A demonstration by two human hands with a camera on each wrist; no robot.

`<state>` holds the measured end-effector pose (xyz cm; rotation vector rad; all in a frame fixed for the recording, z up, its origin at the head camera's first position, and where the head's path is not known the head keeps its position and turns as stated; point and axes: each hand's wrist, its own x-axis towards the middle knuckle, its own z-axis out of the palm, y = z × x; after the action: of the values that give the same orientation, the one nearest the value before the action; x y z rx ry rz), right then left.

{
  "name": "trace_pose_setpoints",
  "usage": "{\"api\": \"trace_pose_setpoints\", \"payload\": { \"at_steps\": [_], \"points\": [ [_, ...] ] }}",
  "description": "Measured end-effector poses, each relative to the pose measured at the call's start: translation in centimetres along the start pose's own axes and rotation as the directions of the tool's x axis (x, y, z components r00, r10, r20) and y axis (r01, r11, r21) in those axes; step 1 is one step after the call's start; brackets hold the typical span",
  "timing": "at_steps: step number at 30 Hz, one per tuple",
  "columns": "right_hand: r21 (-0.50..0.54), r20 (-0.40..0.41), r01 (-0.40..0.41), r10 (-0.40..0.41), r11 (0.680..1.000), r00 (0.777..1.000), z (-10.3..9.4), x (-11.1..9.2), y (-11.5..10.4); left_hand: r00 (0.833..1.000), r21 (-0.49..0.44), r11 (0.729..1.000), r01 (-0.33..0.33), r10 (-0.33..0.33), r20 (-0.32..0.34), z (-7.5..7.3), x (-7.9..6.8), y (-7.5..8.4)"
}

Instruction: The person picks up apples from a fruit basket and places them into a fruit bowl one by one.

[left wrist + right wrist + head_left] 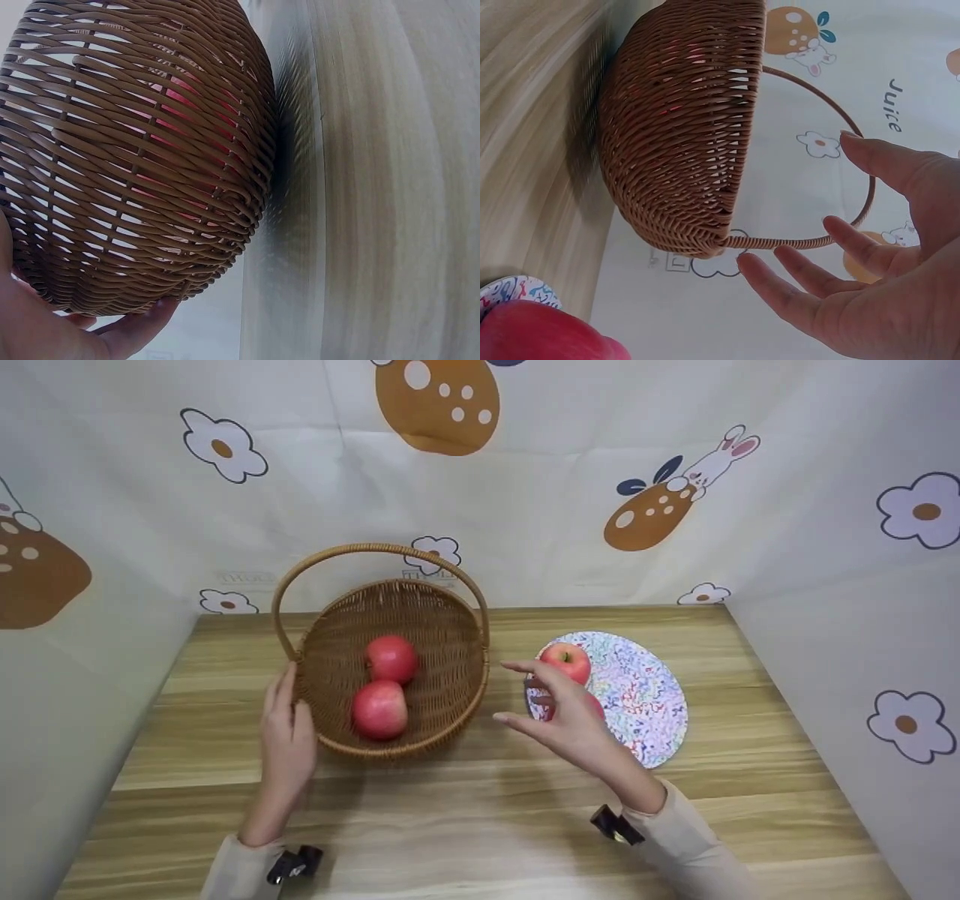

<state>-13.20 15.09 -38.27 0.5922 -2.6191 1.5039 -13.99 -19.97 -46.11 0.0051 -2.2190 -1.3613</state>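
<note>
A brown wicker basket (442, 660) with a tall arched handle stands on the table, with two red apples (391, 659) inside. My left hand (290, 742) holds the basket's left side near the foot of the handle; in the left wrist view its fingers (142, 326) lie against the wicker wall. Over the left part of a round multicoloured plate (637, 690) is my right hand (577, 727), thumb and fingers spread apart, nothing between them. Two more red apples lie on that plate: one (566, 660) shows beyond the fingers, the other is partly hidden behind the hand.
The wood-grain table (465, 832) is bounded at the back and both sides by pale cloth walls (525, 510) printed with flowers, rabbits and brown shapes. The basket handle (375, 547) rises in front of the back cloth. Dark wrist cameras (616, 826) sit at both sleeves.
</note>
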Motion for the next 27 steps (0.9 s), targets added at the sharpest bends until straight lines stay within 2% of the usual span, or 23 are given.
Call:
{"api": "trace_pose_setpoints", "payload": {
  "at_steps": [6,27],
  "points": [
    [0.042,0.038,-0.001,0.0,0.999,0.999,0.3,0.8,-0.6,1.0,-0.002,1.0,0.001,-0.001,-0.001,0.0,0.0,-0.1],
    [0.026,0.111,0.037,-0.039,0.999,0.993,1.2,3.3,-2.3,1.0,-0.01,1.0,0.018,-0.018,0.009,-0.1,-0.1,0.1]
  ]
}}
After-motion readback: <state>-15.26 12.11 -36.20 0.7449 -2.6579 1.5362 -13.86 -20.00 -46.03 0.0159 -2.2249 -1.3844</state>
